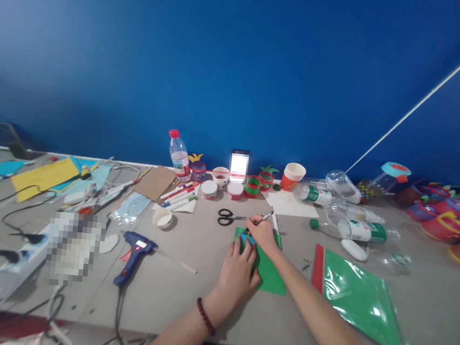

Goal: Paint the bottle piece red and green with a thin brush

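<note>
My left hand (pixel 239 268) lies with its fingers stretched out flat, pressing on a small blue piece (pixel 248 239) on top of a green sheet (pixel 271 274). My right hand (pixel 262 234) is closed around a slim marker (pixel 267 217), its tip down at the blue piece's upper edge; the tip itself is hidden by the fingers. Just beyond the right hand, a white marker (pixel 275 223) lies across the green sheet's edge. Scissors with black handles (pixel 225 217) rest to the left of that hand, their blades pointing toward it.
A blue glue gun (pixel 136 250) with its cord lies at left, beside a power strip (pixel 30 253). Several markers (pixel 179 196), tubs and a bottle (pixel 179 157) stand along the wall. Plastic bottles (pixel 362 231) and a bag of green sheets (pixel 359 293) are at right.
</note>
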`<state>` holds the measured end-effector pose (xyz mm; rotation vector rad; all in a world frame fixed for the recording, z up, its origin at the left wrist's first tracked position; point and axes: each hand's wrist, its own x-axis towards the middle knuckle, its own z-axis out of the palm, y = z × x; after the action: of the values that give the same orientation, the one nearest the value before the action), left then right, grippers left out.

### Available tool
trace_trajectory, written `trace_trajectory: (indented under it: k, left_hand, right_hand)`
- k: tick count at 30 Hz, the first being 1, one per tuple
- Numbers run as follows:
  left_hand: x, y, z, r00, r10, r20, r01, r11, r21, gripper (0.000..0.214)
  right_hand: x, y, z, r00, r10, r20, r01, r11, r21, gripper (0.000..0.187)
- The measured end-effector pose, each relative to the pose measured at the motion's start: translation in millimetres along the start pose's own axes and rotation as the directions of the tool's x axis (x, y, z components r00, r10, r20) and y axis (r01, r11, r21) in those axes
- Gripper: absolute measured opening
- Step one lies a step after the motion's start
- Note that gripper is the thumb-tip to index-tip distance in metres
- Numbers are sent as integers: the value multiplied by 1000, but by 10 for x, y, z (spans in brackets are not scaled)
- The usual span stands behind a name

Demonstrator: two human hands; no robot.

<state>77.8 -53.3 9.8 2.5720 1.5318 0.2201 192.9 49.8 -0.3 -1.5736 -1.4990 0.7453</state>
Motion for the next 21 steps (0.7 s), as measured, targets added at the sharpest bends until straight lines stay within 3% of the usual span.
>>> trace_trajectory:
  k: [21]
  left_hand:
    - [-4, 1, -22, 1000, 2, 9, -2, 1000, -19, 62]
  right_hand:
    - [-4, 60, -34, 1000, 24, 9, -25, 1000, 14, 27]
